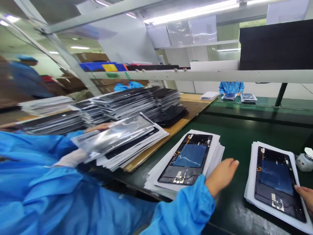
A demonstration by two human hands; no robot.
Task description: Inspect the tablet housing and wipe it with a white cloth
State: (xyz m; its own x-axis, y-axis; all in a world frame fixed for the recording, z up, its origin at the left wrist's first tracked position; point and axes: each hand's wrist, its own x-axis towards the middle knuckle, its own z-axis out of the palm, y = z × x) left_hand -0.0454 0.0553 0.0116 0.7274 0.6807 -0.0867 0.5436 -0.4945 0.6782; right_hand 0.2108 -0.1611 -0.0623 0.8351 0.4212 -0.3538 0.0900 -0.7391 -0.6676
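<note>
The black rectangular tablet housing [188, 160], with its blue centre and orange flex strips, lay on a pile of white paper sheets [215, 153] on the dark green bench [244, 130]. To the left of the housing, the person's left hand [73, 157], partly covered in something white, had a narrow grip on a shiny silver foil bag [114, 135]. Its fingers [97, 127] came over the bag's upper edge, and the bag lay tilted on a loose stack of white sheets and black panels [127, 156]. Just to the right of the housing, the right hand [221, 174] hovered open above the bench, holding nothing, its grip wide and its fingers stretched out, with a bright blue sleeve [186, 209] at the wrist. Further right of the housing lay a second black tablet housing [275, 182] on its own white paper pile, touched at its edge by a co-worker's fingers [303, 195]. A small white device [305, 160] stood beyond that second housing. Behind the housing, tall piles of black and silver packs [124, 102] sat on a tan board [193, 101], while a co-worker in a blue gown [231, 87] stood far off at the bench's end.
</note>
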